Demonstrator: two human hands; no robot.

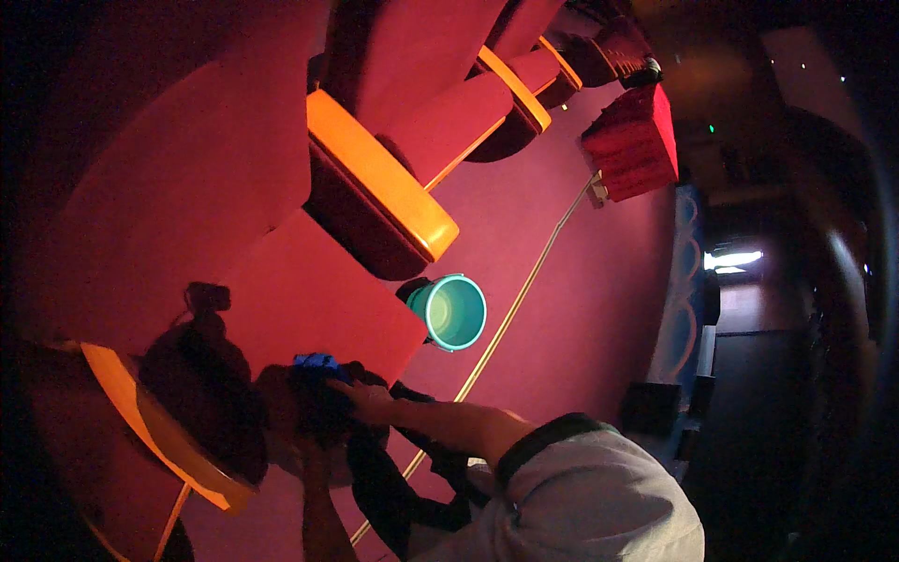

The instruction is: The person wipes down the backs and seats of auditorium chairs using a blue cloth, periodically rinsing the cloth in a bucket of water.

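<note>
My right hand [369,402] reaches across the lit red seat cushion [330,302] and grips a blue cloth [316,361], much of which lies in shadow. My left forearm comes up from the bottom edge; the left hand at its end is lost in the dark beside the cloth, so its fingers cannot be made out. A teal bucket [456,312] stands on the floor just past the cushion's corner, with some pale liquid visible inside. The shadow of a head falls over the seat to the left.
Orange armrests [383,175] flank the seat, and another curved armrest [147,428] is at lower left. More red seats continue towards the top. A pale strip [516,302] crosses the reddish floor diagonally. A red block-shaped object [635,144] stands at upper right.
</note>
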